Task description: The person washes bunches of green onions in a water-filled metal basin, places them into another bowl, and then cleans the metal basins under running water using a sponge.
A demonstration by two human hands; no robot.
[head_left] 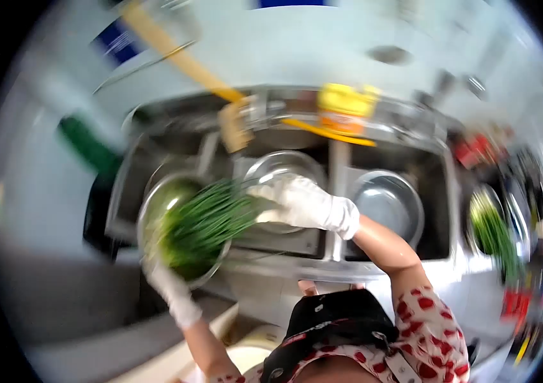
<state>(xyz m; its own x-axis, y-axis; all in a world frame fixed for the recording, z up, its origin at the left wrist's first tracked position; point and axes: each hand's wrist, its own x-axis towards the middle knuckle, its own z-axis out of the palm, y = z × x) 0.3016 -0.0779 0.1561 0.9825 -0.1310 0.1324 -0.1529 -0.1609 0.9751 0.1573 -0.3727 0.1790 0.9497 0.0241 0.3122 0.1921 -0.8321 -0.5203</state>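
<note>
A bunch of green onions [211,217] lies across a round metal bowl [145,220] over the left sink basin. Their pale ends are at the bowl's left side and the long green leaves point right. My left hand [169,290], in a white glove, grips the bowl's near left rim; its fingertips are blurred and partly hidden. My right hand [303,201], also white-gloved, is at the leaf tips above the middle basin. Its thumb and fingers are apart, with green tips between or just beside them. Beneath this hand sits another metal bowl [281,159], partly covered by it.
A third metal bowl [386,204] stands in the right basin. Behind the sink are a yellow container [348,105] and a faucet [262,112]. More green onions [494,230] lie in a container at right. A long wooden handle [182,57] slants down toward the sink.
</note>
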